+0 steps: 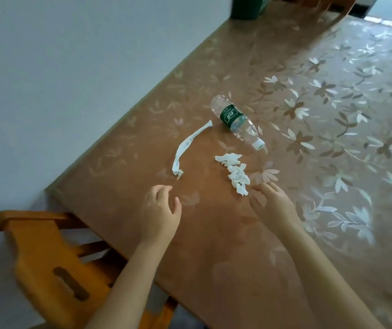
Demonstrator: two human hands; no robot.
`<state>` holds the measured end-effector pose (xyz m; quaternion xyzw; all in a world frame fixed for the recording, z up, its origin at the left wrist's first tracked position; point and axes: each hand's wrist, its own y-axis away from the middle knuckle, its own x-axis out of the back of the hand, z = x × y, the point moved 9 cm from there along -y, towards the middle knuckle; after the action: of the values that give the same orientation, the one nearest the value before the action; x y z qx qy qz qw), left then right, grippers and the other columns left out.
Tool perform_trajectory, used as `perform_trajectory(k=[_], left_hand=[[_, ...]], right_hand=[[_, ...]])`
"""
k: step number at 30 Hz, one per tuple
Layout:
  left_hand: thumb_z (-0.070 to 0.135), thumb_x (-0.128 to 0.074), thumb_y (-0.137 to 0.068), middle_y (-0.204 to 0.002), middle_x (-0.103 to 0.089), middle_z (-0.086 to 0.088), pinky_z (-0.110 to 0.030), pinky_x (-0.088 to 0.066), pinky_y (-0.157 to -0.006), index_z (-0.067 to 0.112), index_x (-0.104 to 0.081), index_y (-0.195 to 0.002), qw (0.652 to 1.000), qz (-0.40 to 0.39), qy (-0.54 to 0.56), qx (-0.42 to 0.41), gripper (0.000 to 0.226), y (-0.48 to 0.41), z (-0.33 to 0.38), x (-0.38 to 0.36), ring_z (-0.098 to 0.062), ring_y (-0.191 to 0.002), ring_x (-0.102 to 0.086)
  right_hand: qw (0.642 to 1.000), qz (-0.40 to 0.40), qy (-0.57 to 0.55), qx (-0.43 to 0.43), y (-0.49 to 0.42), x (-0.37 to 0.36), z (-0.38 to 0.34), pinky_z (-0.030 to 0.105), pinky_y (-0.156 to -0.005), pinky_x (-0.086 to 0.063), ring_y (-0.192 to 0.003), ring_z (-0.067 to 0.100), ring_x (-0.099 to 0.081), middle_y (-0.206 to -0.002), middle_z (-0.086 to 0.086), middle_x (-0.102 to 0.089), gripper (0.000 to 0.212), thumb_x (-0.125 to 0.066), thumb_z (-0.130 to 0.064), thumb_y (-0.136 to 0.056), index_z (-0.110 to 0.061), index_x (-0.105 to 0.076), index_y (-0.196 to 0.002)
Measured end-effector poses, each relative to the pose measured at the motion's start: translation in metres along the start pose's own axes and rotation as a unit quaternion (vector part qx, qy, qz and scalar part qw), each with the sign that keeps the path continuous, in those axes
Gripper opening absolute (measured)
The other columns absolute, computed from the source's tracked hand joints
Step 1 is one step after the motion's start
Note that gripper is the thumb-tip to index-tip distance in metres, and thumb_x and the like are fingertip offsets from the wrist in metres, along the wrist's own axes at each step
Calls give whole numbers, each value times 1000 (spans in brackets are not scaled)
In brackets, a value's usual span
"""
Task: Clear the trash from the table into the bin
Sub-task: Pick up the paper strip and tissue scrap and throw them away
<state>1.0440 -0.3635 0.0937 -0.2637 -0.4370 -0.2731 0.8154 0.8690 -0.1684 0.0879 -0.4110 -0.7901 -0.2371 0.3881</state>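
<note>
An empty clear plastic bottle (236, 121) with a green label and white cap lies on its side on the brown floral table (214, 233). A long twisted white paper wrapper (186, 147) lies to its left. A crumpled white tissue (235, 173) lies just below the bottle's cap. My left hand (160, 214) hovers a little below the wrapper's lower end, fingers curled and apart, holding nothing. My right hand (273, 205) reaches toward the tissue, fingertips just beside its lower end, empty. A dark green bin (247, 7) stands at the table's far end.
A white wall runs along the table's left edge. An orange wooden chair (48, 262) stands at the near left corner, partly under the table. More wooden chair backs (328, 5) show at the far end.
</note>
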Motion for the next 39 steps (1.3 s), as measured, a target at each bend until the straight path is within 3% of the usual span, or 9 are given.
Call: perform_trajectory(k=[6,11,14,19,23,28,32,39], left_hand=[[8,-71,-75,-104,-61,-20,-41,-48,-76,-3,-60,-108,997,-4,41,69,37,-42,-25,-43,-36,-95,-59],[9,-72,-74,-99,-62,-20,-41,-48,-73,-4,-61,-104,991,17,69,112,34,-68,-42,-65,-36,-91,-59],[15,-71,-77,-102,-60,-16,-39,-45,-75,-1,-61,-105,986,7,89,140,34,-78,-49,-80,-31,-93,-56],[15,-65,-81,-100,-59,-8,-33,-42,-70,6,-59,-102,972,-12,124,197,24,-90,-59,-100,-23,-90,-54],[11,-59,-84,-91,-61,-5,-31,-41,-64,11,-56,-91,964,-20,146,223,8,-97,-61,-108,-21,-80,-55],[4,-54,-86,-84,-60,-3,-40,-51,-66,16,-53,-80,954,-34,178,237,14,-89,-59,-105,-19,-68,-60],[5,-56,-84,-83,-62,-6,-45,-53,-66,17,-56,-80,950,-37,207,230,13,-73,-57,-97,-25,-69,-63],[7,-59,-85,-83,-63,-4,-29,-51,-63,16,-58,-81,956,-37,227,183,10,-36,-29,-56,-15,-71,-62]], right_hand=[[999,-18,22,-37,-38,-33,13,34,-68,-43,-100,26,-52,-109,5,-58,27,-61,-20,-82,-12,-59,-108],[999,-14,21,-27,-63,-53,11,28,-64,-35,-97,27,-52,-107,7,-57,29,-63,-19,-82,-9,-59,-110],[1000,-10,14,-22,-72,-62,12,31,-64,-39,-98,28,-50,-104,9,-57,30,-65,-17,-80,-9,-60,-109],[999,-27,33,-19,-73,-81,19,38,-65,-46,-96,29,-48,-100,11,-57,24,-65,-16,-79,-10,-63,-103],[1000,-2,19,-20,-68,-82,25,34,-57,-44,-89,29,-49,-95,11,-57,16,-68,-14,-78,-11,-66,-93],[1000,-5,-5,-25,-62,-85,31,31,-55,-41,-80,28,-53,-88,9,-56,13,-67,-7,-76,-10,-64,-88],[999,-13,-8,-37,-49,-87,35,28,-56,-35,-73,28,-52,-85,5,-53,11,-62,-2,-76,-9,-63,-86],[999,-37,-1,-40,-14,-87,34,28,-52,-34,-66,23,-47,-79,2,-49,6,-61,-3,-76,-8,-61,-80]])
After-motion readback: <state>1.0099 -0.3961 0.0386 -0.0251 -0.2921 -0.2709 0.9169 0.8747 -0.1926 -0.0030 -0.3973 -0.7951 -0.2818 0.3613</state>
